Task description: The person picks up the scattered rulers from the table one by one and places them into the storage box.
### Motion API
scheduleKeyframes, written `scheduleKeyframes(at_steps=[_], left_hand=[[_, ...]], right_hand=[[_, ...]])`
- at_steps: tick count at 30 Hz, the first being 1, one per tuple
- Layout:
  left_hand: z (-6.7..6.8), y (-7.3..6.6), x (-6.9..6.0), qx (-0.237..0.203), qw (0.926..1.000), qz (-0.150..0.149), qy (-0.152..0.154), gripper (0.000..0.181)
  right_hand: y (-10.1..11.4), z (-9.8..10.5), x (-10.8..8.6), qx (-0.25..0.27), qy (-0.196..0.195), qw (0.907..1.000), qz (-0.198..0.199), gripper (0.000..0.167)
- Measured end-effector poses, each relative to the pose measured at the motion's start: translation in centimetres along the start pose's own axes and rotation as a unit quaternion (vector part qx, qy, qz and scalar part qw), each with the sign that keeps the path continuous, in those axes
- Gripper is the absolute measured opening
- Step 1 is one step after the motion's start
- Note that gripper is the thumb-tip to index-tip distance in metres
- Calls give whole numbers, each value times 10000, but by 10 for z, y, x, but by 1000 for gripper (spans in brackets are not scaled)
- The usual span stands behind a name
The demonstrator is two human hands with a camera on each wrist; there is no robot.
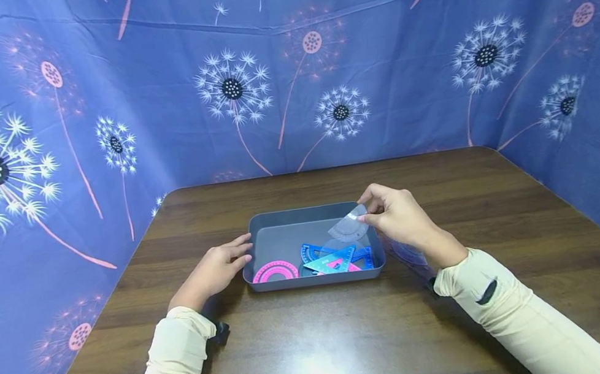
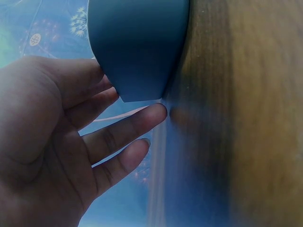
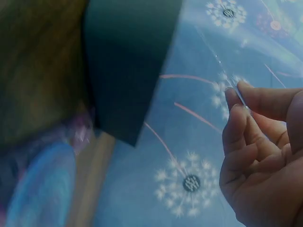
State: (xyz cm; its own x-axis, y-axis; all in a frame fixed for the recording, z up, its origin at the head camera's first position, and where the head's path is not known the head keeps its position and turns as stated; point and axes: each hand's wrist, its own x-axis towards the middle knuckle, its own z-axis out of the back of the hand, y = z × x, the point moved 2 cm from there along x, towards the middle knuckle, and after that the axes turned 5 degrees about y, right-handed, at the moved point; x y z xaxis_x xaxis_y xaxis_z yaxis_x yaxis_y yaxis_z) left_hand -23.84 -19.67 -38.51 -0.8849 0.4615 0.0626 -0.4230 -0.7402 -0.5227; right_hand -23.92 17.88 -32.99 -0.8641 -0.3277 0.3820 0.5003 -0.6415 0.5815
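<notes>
My right hand [image 1: 398, 213] pinches a clear protractor [image 1: 348, 226] by its edge, above the right part of a grey tray [image 1: 303, 214]. Seen edge-on in the right wrist view, the protractor [image 3: 235, 90] is a thin line between thumb and fingers. At the tray's left end, my left hand [image 1: 219, 269] rests against the outer wall with its fingers spread and fairly straight. Inside the tray lie a pink protractor [image 1: 275, 270] at the left, and at the right a teal set square [image 1: 336, 260] over a blue protractor [image 1: 310, 251] and other overlapping pieces.
A clear, purplish object [image 1: 410, 256] lies on the wooden table [image 1: 316, 327] beside the tray, partly hidden under my right forearm; its kind is unclear. Behind the table hangs a blue cloth [image 1: 278, 91] with a dandelion print.
</notes>
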Motion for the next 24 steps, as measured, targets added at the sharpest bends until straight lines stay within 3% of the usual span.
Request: scheduleKeyframes(at_steps=[7,14,20,24], left_hand=[[0,-1,2,29,10000,-7,8,39],[0,0,2,107,9999,22,29,40],[-1,0,1,82,9999,109,59,41],[0,-2,0,29,9999,95,33,41]], right_hand=[[-7,-20,1,-134,695,9974,-114,18],[-13,-35,-3,-405,1131,9927,-131,26],[-13,-44,-6,-907,1827,9789,-138,22],[-12,-46,-6,-1246,2087,9700,-64,17]])
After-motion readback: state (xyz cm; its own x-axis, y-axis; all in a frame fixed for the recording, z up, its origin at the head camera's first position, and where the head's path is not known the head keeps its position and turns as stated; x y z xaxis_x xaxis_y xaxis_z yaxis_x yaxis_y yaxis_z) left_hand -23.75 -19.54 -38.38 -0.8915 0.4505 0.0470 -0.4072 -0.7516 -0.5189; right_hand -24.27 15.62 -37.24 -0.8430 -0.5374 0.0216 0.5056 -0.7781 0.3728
